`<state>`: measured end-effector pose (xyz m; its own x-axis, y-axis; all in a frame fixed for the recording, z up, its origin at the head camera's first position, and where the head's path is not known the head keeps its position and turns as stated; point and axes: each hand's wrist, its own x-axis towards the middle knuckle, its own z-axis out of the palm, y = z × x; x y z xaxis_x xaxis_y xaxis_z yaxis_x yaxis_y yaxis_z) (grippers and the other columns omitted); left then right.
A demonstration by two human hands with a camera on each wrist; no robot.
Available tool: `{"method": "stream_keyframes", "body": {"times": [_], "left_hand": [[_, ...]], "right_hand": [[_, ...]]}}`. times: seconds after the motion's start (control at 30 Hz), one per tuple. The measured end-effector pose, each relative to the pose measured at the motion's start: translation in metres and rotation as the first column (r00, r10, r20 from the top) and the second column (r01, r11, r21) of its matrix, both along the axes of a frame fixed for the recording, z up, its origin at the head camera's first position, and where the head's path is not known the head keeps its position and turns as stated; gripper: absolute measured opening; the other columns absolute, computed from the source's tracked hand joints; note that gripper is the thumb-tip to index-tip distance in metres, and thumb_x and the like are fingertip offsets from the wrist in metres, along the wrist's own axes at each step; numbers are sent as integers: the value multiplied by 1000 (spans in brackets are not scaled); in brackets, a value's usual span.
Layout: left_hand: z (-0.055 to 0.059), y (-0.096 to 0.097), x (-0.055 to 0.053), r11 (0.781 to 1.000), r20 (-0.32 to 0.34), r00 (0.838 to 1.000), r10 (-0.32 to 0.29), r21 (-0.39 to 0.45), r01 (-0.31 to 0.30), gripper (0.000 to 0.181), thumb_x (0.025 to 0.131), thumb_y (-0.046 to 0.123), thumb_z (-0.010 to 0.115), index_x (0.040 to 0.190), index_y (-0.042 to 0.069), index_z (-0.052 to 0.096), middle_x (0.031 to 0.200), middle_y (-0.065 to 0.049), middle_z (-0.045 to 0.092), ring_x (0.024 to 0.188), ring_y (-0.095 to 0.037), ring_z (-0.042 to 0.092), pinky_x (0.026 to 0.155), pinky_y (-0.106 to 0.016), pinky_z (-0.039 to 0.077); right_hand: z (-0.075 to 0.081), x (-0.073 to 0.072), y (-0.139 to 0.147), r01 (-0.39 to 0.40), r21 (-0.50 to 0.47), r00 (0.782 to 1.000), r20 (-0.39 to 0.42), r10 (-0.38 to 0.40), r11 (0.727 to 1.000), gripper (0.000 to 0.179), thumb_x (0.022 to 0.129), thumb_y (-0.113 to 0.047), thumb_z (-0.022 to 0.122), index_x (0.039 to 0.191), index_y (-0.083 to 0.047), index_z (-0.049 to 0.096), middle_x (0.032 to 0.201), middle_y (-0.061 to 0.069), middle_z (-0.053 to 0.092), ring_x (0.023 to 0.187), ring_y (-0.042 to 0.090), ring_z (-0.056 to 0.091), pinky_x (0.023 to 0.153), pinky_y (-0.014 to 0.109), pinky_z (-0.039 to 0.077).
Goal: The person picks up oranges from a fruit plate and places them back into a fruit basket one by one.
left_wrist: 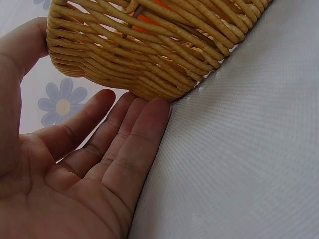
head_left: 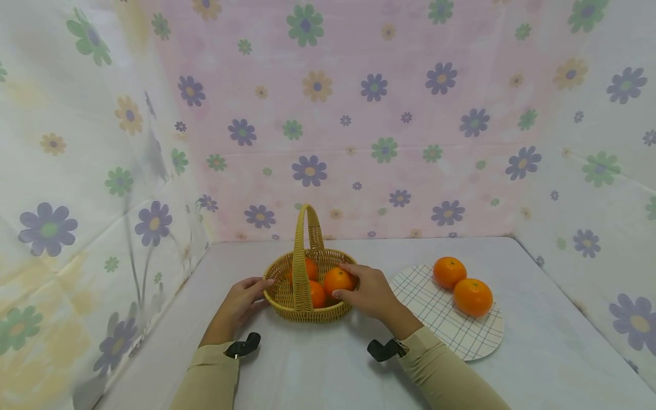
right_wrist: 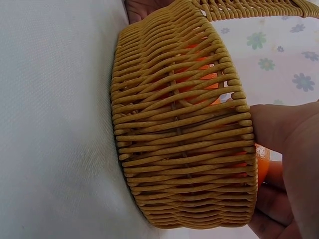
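A yellow wicker basket with a tall arched handle stands on the table, with several oranges inside. My right hand reaches over the basket's right rim and grips an orange between thumb and fingers. Beside it lie another orange, partly behind the handle, and one farther back. On the left side, my left hand holds the basket, thumb over the rim. In the left wrist view, its fingertips touch the wicker wall low near the table.
To the right lies a round white plate with a grid pattern. Two oranges sit on it, a rear one and a front one. A flowered cloth hangs behind the white table and along both sides.
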<state>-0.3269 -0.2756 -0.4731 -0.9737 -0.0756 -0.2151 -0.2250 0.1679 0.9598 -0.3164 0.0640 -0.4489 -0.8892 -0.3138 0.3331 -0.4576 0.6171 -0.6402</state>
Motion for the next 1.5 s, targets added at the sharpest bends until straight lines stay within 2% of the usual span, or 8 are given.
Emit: {"method": "stream_keyframes", "body": {"times": [0.37, 0.63, 0.9, 1.2, 1.5], "left_hand": [[3, 1, 3, 1000, -7, 1000, -15, 7, 15, 71, 92, 47, 75, 142, 1, 54, 143, -17, 58, 126, -26, 62, 109, -43, 54], [2, 1, 2, 1000, -2, 1000, -14, 17, 14, 71, 91, 47, 76, 142, 2, 54, 141, -15, 59, 120, -23, 64, 107, -43, 55], [2, 1, 3, 1000, -7, 1000, -9, 24, 9, 69, 91, 45, 76, 140, 1, 55, 140, -16, 59, 119, -23, 64, 105, -41, 56], [1, 0, 1, 1000, -1, 1000, -2, 31, 2, 67, 92, 44, 76, 140, 2, 55, 140, -16, 60, 119, -23, 65, 105, -40, 56], [2, 0, 0, 1000, 5, 1000, -7, 25, 7, 69, 91, 45, 76, 141, 2, 55, 140, -15, 60, 117, -21, 65, 105, -40, 57]], "right_hand": [[1, 0, 0, 0, 8, 999, 43, -1, 1000, 63, 85, -45, 83, 139, -16, 67, 138, 3, 68, 129, 27, 62, 106, 47, 54], [1, -1, -2, 13, 21, 997, 78, -14, 1000, 59, 86, -44, 82, 136, -17, 68, 144, 7, 63, 136, 32, 57, 112, 49, 50], [-1, -3, -2, 7, 23, 997, 71, -9, 1000, 53, 87, -41, 81, 134, -17, 71, 147, 11, 60, 140, 37, 53, 115, 53, 46], [4, -2, -2, -4, 65, 998, 69, -1, 998, 55, 88, -41, 80, 135, -15, 70, 149, 12, 59, 141, 38, 52, 117, 56, 43], [8, 0, -1, -9, 64, 998, 62, 5, 998, 54, 89, -41, 80, 134, -15, 70, 146, 10, 62, 139, 33, 55, 118, 54, 42]]}}
